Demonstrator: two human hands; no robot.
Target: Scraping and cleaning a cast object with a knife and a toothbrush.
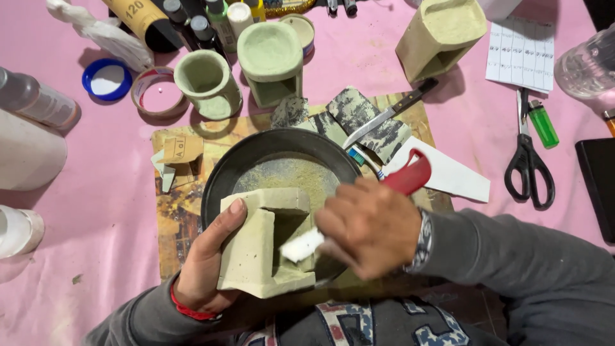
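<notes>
While your left hand [208, 263] grips the green cast block [256, 247] over the black pan [221, 176], your right hand [371, 227] pinches a white-bristled brush [301, 245] inside its opening.

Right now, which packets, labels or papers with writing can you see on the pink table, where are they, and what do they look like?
Sheet of paper: top right, above the scissors; white, printed with a grid.
Sandpaper roll: top left; mustard-yellow tube with dark print.
Cardboard scrap: left of the black pan; small, brown, with dark marks.
No screens or signs.
</notes>
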